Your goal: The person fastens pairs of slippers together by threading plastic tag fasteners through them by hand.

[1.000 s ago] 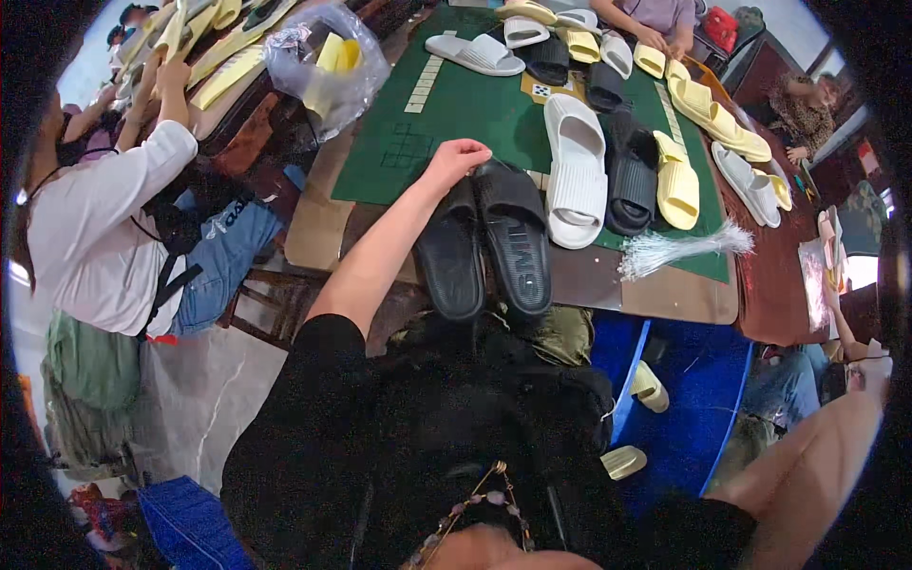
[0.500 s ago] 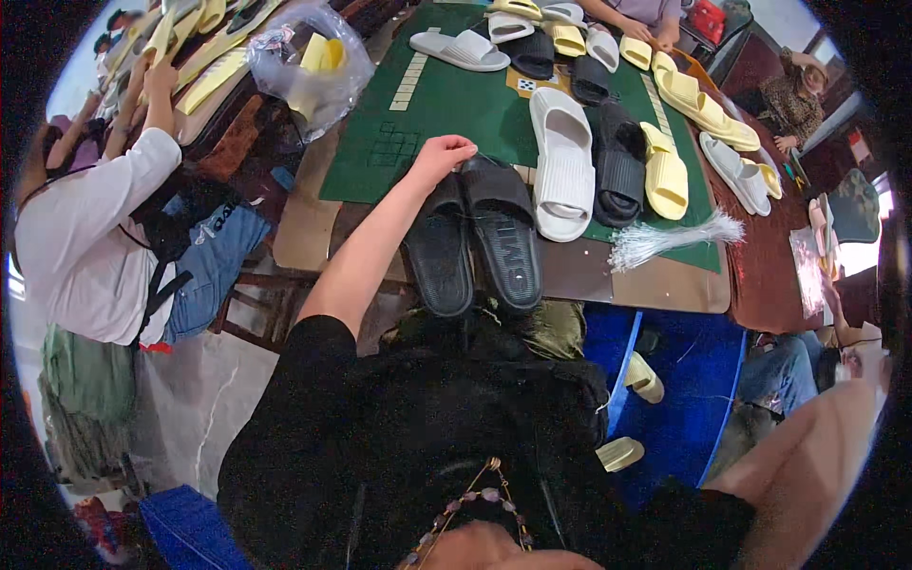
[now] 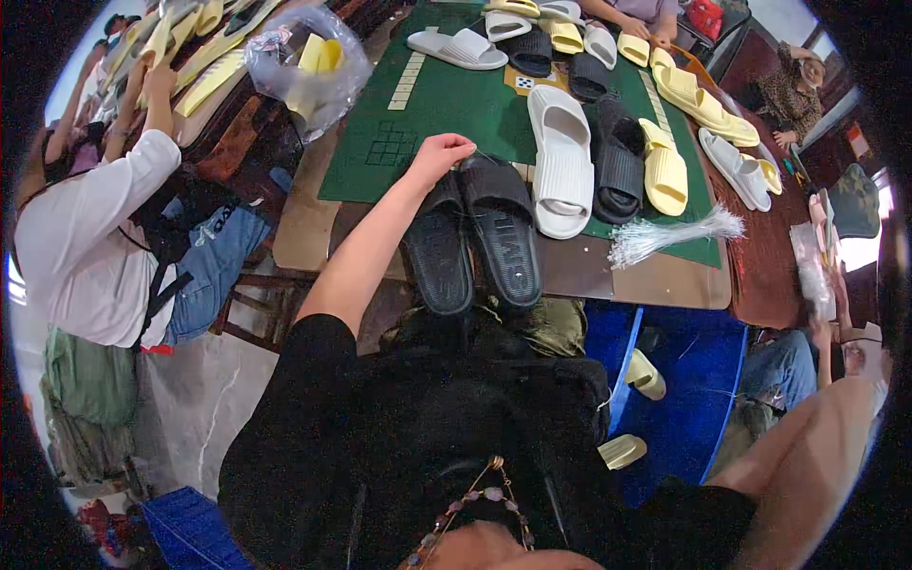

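At the near edge of the table a pair of black slide sandals (image 3: 502, 228) lies side by side, heels toward me. My left hand (image 3: 443, 157) is over their toe end, thumb and fingers pinched together. A thin strand, like a clear plastic tie, runs from the fingertips toward the right sandal's toe. To the right lies a bundle of clear plastic ties (image 3: 676, 236). A white slide (image 3: 562, 171), a black ribbed slide (image 3: 619, 161) and a yellow slide (image 3: 666, 169) stand beside the pair. My right arm (image 3: 807, 465) reaches out to the right edge; its hand is not visible.
More slides (image 3: 458, 49) lie along the far side of the green mat (image 3: 361, 166). A plastic bag (image 3: 309, 71) with yellow slides stands at the upper left. Other people sit left, right and across. A blue bin (image 3: 693, 380) below the table holds loose yellow slides.
My left hand and the black slides stay almost in place. At the far right, a person's arm and a clear bag have shifted. The view has tilted very slightly.
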{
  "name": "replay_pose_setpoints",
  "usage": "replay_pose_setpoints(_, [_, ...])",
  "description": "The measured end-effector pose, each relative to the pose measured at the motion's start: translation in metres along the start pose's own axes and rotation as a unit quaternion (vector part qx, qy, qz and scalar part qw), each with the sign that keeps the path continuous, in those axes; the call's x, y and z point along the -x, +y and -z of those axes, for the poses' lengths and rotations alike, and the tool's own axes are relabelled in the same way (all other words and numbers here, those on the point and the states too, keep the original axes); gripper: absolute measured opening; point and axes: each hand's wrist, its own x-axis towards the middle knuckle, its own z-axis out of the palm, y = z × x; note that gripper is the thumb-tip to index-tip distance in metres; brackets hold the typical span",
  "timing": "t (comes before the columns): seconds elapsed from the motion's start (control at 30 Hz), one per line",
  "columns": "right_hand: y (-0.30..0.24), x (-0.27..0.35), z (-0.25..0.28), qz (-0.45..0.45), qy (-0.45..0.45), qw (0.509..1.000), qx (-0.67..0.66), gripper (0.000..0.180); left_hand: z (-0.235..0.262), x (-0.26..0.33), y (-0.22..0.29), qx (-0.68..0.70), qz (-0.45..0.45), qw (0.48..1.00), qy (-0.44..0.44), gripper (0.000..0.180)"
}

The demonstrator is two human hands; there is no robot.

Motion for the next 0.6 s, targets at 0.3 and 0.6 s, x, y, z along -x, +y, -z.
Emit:
replay_pose_setpoints(0.3, [0.002,0.0012,0.0019,-0.021,0.023,0.999,-0.011,0.027,-0.0001,0.0016,-0.0017,0.007,0.0,1.0,-0.001,0.017])
replay_pose_setpoints(0.6, [0.0054,0.003,0.0029,-0.042,0.047,0.998,-0.025,0.027,0.0028,-0.0012,-0.0049,0.006,-0.003,1.0,-0.001,0.017])
